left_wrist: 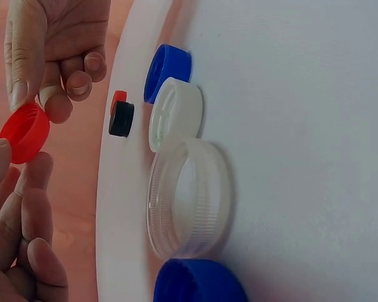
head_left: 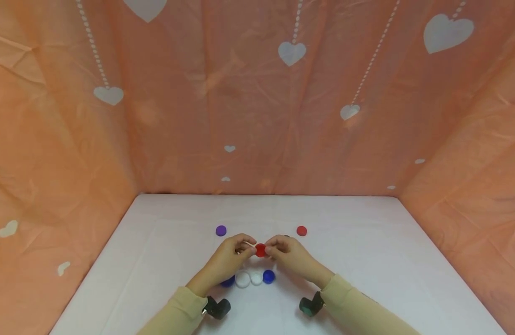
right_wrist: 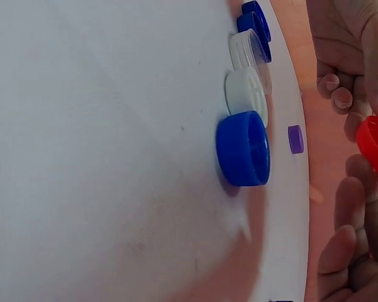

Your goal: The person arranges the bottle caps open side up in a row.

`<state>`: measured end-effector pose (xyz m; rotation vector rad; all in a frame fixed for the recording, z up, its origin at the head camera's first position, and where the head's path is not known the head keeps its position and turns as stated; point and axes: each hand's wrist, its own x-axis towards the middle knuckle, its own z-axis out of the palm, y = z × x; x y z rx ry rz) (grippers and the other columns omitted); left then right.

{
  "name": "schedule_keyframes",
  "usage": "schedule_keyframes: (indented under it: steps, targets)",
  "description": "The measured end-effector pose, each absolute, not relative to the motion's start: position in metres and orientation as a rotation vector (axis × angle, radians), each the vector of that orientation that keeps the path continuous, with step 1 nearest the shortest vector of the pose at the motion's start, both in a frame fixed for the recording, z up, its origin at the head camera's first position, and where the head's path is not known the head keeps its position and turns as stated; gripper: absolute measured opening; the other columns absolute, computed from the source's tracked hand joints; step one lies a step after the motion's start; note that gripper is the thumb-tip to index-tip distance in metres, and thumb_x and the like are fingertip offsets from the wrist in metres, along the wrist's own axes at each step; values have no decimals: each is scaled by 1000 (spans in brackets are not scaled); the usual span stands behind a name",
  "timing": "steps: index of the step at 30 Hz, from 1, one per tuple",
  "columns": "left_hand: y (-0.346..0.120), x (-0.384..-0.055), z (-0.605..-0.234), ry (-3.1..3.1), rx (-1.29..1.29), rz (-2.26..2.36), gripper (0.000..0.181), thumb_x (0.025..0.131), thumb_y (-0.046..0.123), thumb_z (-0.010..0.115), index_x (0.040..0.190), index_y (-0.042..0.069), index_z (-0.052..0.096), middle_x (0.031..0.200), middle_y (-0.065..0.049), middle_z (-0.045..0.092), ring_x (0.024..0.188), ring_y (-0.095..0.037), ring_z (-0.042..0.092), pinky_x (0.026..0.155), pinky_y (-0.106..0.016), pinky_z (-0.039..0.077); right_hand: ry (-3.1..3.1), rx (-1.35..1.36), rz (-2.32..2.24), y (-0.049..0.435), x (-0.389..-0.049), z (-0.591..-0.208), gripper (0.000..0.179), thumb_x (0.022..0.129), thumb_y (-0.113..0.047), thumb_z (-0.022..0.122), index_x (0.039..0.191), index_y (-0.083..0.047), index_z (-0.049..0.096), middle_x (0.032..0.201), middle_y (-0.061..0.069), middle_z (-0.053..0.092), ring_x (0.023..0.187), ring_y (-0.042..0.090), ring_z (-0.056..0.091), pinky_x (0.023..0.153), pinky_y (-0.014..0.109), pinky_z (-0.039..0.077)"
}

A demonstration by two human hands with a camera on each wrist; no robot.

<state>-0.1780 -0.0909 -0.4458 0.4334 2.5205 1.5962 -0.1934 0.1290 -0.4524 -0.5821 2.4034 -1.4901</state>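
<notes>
Between both hands, raised over the white table, is a red bottle cap point(head_left: 260, 250) with its hollow side toward the head camera. My left hand point(head_left: 229, 255) pinches its left edge between thumb and finger. My right hand point(head_left: 292, 255) pinches the opposite edge the same way. Below the hands lies a row of caps: a blue cap point(head_left: 227, 281) partly covered by the left wrist, a clear ring-like cap point(head_left: 242, 279), a white cap point(head_left: 256, 278) and a blue cap point(head_left: 268, 277). The right wrist view shows another blue cap point(right_wrist: 263, 17) at the row's far end.
Behind the hands lie a purple cap point(head_left: 221, 231) on the left and a second red cap point(head_left: 301, 231) on the right. A black cap point(left_wrist: 121, 118) stands near that red one, mostly hidden by the right hand in the head view. Orange cloth point(head_left: 257, 116) with hearts surrounds the table point(head_left: 157, 260).
</notes>
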Motion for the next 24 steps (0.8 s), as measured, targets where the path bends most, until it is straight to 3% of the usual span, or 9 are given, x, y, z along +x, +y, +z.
schedule_keyframes:
  steps: [12,24]
  targets:
    - [-88,-178,-451,2524,529,1588,17,96,20,61,110,11,63,86,-6,70,81,-21,64,68,-29,48,2391,-616,-1467,131,-191,-455,22,94,-10,62,116,-11,59,89,7,70,81,26,64,67,28,47]
    - [-77,-178,-450,2516,535,1514,22,89,17,71,109,10,64,86,4,67,77,-15,59,66,-27,48,2385,-623,-1482,141,-189,-457,23,93,-13,65,116,-12,60,88,5,70,80,23,64,67,28,48]
